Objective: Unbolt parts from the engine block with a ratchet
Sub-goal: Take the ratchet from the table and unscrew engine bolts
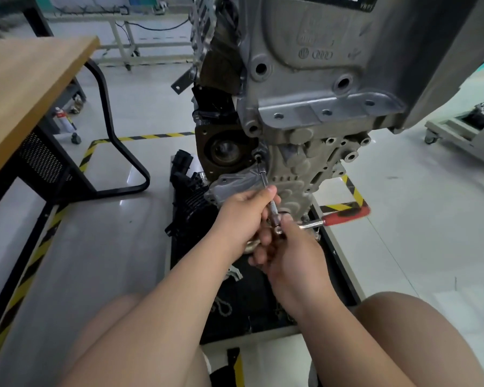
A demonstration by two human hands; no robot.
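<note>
A grey engine block [313,79] stands upright on a black floor mat [252,297]. A ratchet with a red handle [344,217] points right, and its long thin extension bar [263,177] runs up and left to a bolt [257,156] beside a round brown housing [224,150]. My left hand [243,216] pinches the extension bar near its lower end. My right hand [294,252] grips the ratchet's head; the head itself is mostly hidden by the fingers.
A wooden workbench [25,88] with black legs stands at the left. Black removed parts [190,196] lie on the mat left of the block. Yellow-black floor tape [352,191] frames the area. A wheeled cart [464,129] sits at the right. My knees fill the bottom.
</note>
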